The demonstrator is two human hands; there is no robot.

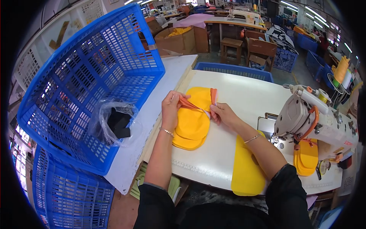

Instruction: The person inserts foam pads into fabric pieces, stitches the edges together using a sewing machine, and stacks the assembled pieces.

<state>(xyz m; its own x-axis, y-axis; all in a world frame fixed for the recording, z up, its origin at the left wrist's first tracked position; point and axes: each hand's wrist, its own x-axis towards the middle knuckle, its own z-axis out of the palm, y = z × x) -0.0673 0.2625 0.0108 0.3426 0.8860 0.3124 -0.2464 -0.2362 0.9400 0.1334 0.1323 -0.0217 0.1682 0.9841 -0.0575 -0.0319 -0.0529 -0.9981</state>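
Over a stack of rounded yellow fabric pieces (pixel 190 131), my left hand (pixel 170 108) pinches an orange fabric strip (pixel 187 104). My right hand (pixel 225 115) is closed on the strip's other side, at the right edge of the yellow fabric, where a small white bit shows. A pinkish-orange end of the strip stands up past the top of the stack. Under my right forearm lies a long yellow fabric piece (pixel 246 173), partly covered by the arm.
A sewing machine (pixel 305 118) stands on the right of the white table (pixel 244 89), with more yellow pieces (pixel 306 156) beside it. At left, a blue crate (pixel 91 72) holds a clear plastic bag (pixel 114 122) with black pieces. Another blue crate (pixel 232 71) sits behind the table.
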